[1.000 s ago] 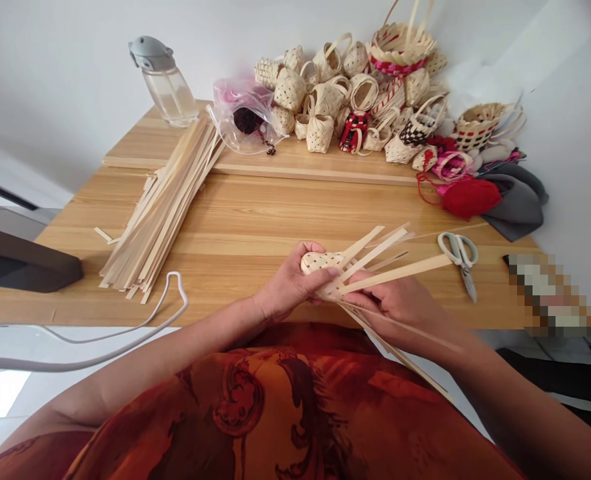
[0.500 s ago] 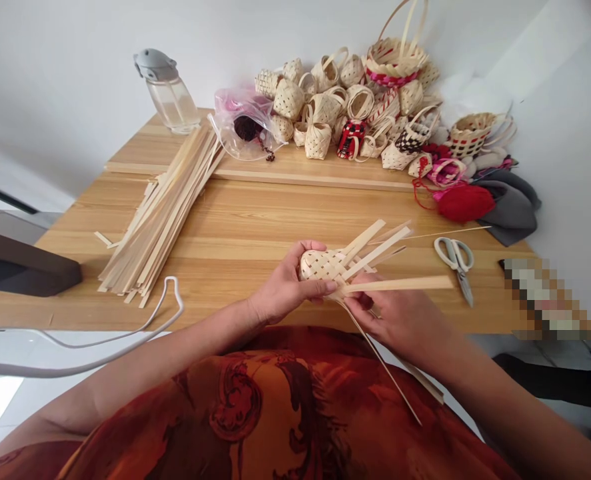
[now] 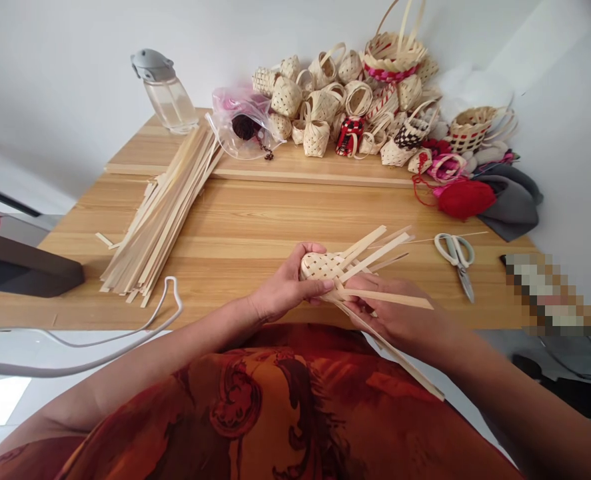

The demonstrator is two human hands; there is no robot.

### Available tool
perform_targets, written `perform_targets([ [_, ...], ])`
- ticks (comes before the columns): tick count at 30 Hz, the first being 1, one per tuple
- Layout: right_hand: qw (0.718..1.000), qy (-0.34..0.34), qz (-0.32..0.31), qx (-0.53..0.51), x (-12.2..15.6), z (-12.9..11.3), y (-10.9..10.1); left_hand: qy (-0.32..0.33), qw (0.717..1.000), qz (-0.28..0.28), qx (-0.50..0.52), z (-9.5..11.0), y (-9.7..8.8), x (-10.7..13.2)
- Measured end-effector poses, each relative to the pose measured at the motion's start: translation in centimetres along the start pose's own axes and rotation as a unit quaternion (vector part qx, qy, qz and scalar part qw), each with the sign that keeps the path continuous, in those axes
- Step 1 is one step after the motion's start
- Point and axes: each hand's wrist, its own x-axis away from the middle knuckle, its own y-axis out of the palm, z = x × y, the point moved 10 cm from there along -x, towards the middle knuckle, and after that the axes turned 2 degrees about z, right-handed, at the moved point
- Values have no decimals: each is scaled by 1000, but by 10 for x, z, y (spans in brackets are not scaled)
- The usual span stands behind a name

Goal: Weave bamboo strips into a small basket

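Half-woven bamboo basket (image 3: 322, 267) is held in the lower middle of the frame, above the wooden surface (image 3: 255, 220), and its loose bamboo strips (image 3: 375, 250) spread out toward the right. The left hand (image 3: 288, 283) is clenched around the woven body, so the basket sits inside this grip. The right hand (image 3: 395, 313) is closed on the strips just beside the weave, and it hides part of them. Some strips also reach down over the person's orange-red patterned garment (image 3: 275, 407).

A heap of small woven baskets (image 3: 348, 100) stands at the upper right, with a ball of red yarn (image 3: 466, 199) and a gray cloth (image 3: 510, 207) near it. White-handled scissors (image 3: 456, 263) lie right of the hands. A bundle of flat strips (image 3: 160, 213) lies to the left, below a clear bottle (image 3: 168, 93) and a plastic bag (image 3: 240, 127) with dark contents, hard to make out. One object (image 3: 550, 293) at the right edge is blurred into squares, so I cannot tell what it is.
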Motion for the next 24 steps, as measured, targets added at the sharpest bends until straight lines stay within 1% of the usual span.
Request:
perform_targets([
  [5, 999, 3, 47, 20, -4, -1, -1, 3, 996, 84, -43, 2, -7, -4],
  [7, 998, 11, 58, 11, -5, 0, 0, 8, 994, 99, -47, 3, -7, -5],
  [12, 997, 27, 51, -49, -4, 0, 3, 21, 994, 106, -34, 4, -8, -3],
  [16, 992, 93, 44, -76, -2, 11, 5, 39, 993, 109, -11, 7, -9, 0],
  [19, 981, 139, 47, -127, 0, 20, 6, 53, 993, 104, 11, 8, -10, 1],
  [22, 966, 170, 48, -187, 2, 27, 7, 56, 994, 94, 8, 8, -9, 1],
  [24, 960, 180, 49, -208, 2, 30, 8, 53, 995, 87, -10, 8, -9, 1],
])
